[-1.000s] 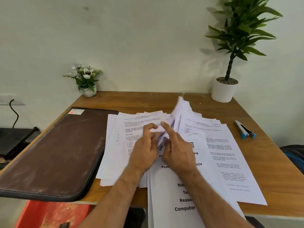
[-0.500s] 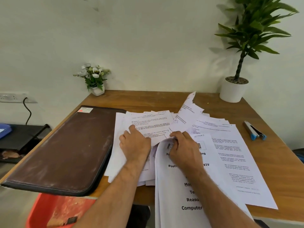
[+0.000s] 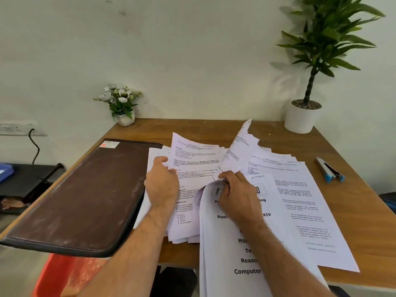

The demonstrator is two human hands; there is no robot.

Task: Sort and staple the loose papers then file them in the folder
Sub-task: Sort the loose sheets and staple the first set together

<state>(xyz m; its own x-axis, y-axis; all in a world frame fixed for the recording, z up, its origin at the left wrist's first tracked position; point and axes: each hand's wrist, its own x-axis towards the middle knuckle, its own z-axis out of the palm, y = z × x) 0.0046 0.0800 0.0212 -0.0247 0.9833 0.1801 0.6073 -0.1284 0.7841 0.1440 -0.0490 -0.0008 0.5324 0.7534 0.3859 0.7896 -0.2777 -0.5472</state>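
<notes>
The left hand [image 3: 161, 185] holds the left edge of a printed sheet [image 3: 192, 161]; its grip is curled round that edge, thumb on top, and the far end of the sheet lifts off the desk [image 3: 364, 221]. The right hand [image 3: 237, 196] lies just right of it. Its grip is pinched on bunched paper at the top of the cover sheet [image 3: 240, 249], whose near end hangs over the desk's front edge. Whether the pinch takes in more than one sheet cannot be told.

Loose papers [image 3: 300, 200] lie fanned under and to the right of both grips, overlapping one another. One bundle [image 3: 242, 142] stands tilted up just beyond the right grip.

The folder [image 3: 81, 196], brown and closed, lies flat to the left of the left grip, touching the edge of the papers. The stapler [image 3: 330, 172] lies well to the right of the right grip, apart from the papers.

Beyond the grips, at the wall, stand a small flower pot [image 3: 123, 103] on the left and a potted plant [image 3: 306, 108] on the right.
</notes>
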